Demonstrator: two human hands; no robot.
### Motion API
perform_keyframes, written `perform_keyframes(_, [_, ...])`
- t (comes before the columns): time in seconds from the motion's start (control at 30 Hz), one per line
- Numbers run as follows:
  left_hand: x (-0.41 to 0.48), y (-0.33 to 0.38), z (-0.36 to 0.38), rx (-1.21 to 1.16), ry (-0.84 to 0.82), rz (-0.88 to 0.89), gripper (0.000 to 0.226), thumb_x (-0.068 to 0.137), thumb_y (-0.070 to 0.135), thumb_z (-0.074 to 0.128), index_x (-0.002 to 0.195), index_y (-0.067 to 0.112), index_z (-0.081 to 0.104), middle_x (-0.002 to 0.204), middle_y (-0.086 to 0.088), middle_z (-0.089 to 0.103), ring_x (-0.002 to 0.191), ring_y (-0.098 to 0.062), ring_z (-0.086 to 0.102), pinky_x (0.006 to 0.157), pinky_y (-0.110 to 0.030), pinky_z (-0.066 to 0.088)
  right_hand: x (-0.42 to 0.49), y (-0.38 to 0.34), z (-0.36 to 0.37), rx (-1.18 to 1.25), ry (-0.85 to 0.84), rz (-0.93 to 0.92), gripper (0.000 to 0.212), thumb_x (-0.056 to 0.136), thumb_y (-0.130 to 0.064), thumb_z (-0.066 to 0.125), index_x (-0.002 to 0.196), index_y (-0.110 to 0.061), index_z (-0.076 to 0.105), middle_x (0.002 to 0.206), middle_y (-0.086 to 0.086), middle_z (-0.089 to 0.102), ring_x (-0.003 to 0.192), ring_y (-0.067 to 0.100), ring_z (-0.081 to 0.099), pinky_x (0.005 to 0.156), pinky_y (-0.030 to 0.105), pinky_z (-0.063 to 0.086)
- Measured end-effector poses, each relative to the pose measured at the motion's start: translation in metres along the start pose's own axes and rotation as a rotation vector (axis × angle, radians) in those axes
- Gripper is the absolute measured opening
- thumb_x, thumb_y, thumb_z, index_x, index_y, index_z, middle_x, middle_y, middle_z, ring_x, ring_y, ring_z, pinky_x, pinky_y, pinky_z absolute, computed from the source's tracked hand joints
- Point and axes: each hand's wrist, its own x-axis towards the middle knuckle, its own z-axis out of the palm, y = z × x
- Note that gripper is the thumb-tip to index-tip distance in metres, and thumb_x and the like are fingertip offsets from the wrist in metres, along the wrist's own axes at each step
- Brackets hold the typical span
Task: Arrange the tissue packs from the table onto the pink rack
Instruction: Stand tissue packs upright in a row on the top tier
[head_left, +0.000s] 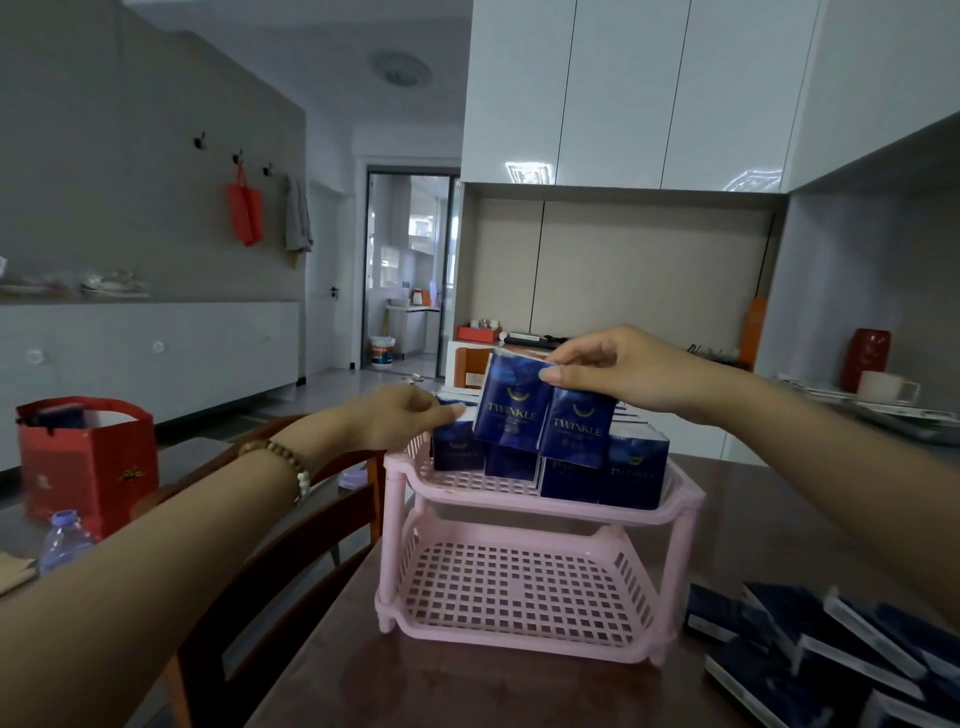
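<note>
A pink two-tier rack (680, 504) stands on the dark table (467, 686). Its top shelf holds several dark blue tissue packs (634, 467) standing upright; the bottom shelf (519, 587) is bare. My right hand (618, 371) pinches the tops of two blue "Twinkle" packs (545, 415) just above the top shelf's row. My left hand (400, 415) touches the top of the leftmost pack (457, 452) on the shelf with its fingertips. Several more packs (831, 654) lie in a pile on the table at the lower right.
A wooden chair (270, 561) stands left of the rack. A red gift bag (88, 462) and a plastic bottle (65, 540) sit at the far left. A red vase (865, 358) and a white mug (883, 387) stand on the right counter.
</note>
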Motion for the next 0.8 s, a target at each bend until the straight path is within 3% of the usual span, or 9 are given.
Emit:
perform_keyframes(0.1, [0.006,-0.002,0.002,-0.018,0.108,0.01,0.032,0.094,0.039,0.045,0.083,0.015,0.062,0.09,-0.01,0.068,0.085,-0.022,0.062,0.081,-0.036,0.048,0.009,-0.003,0.004,0.011,0.032,-0.023,0.02,0.083,-0.036,0.062,0.098,-0.024,0.069,0.098,-0.006,0.072,0.089,0.01,0.068,0.073,0.021,0.056])
perform_keyframes(0.2, [0.012,-0.006,0.004,-0.031,0.166,-0.017,0.028,0.093,0.03,0.05,0.071,0.015,0.059,0.074,-0.003,0.063,0.071,-0.017,0.056,0.068,-0.028,0.044,0.017,-0.006,0.01,0.024,0.044,-0.038,0.018,0.084,-0.035,0.063,0.096,-0.025,0.069,0.097,-0.005,0.072,0.086,0.008,0.068,0.071,0.017,0.055])
perform_keyframes(0.33, [0.021,-0.017,0.005,-0.092,0.195,-0.073,0.024,0.091,0.017,0.054,0.094,-0.004,0.065,0.093,-0.019,0.067,0.083,-0.027,0.06,0.068,-0.026,0.045,0.026,-0.006,0.021,0.026,0.061,-0.06,0.022,0.084,-0.036,0.062,0.102,-0.024,0.069,0.102,-0.004,0.071,0.093,0.011,0.067,0.079,0.025,0.056])
perform_keyframes(0.43, [0.023,-0.018,0.006,-0.117,0.193,-0.091,0.023,0.09,0.012,0.054,0.097,-0.008,0.063,0.093,-0.018,0.064,0.082,-0.024,0.058,0.066,-0.023,0.044,0.031,-0.003,0.029,-0.015,0.074,-0.078,0.028,0.084,-0.037,0.063,0.107,-0.021,0.068,0.105,-0.004,0.07,0.097,0.015,0.065,0.085,0.032,0.055])
perform_keyframes(0.5, [0.024,-0.019,0.006,-0.154,0.188,-0.092,0.027,0.092,0.013,0.051,0.101,-0.01,0.061,0.095,-0.02,0.064,0.089,-0.032,0.06,0.069,-0.025,0.046,0.033,0.002,0.033,-0.023,0.068,-0.087,0.027,0.083,-0.034,0.064,0.106,-0.02,0.069,0.106,0.0,0.071,0.098,0.017,0.066,0.089,0.034,0.054])
perform_keyframes(0.63, [0.023,-0.017,0.008,-0.192,0.193,-0.108,0.047,0.095,0.033,0.045,0.102,-0.011,0.06,0.098,-0.026,0.061,0.086,-0.029,0.054,0.073,-0.028,0.042,0.039,0.014,0.038,-0.09,0.055,-0.094,0.03,0.081,-0.03,0.067,0.108,-0.016,0.069,0.115,0.003,0.067,0.109,0.016,0.061,0.092,0.03,0.051])
perform_keyframes(0.8, [0.019,-0.012,0.009,-0.198,0.2,-0.092,0.049,0.095,0.037,0.041,0.099,-0.008,0.06,0.097,-0.026,0.061,0.083,-0.026,0.055,0.068,-0.023,0.041,0.045,0.022,0.047,-0.183,0.03,-0.08,0.028,0.083,-0.029,0.066,0.108,-0.018,0.069,0.102,-0.005,0.068,0.089,0.004,0.06,0.075,0.013,0.046])
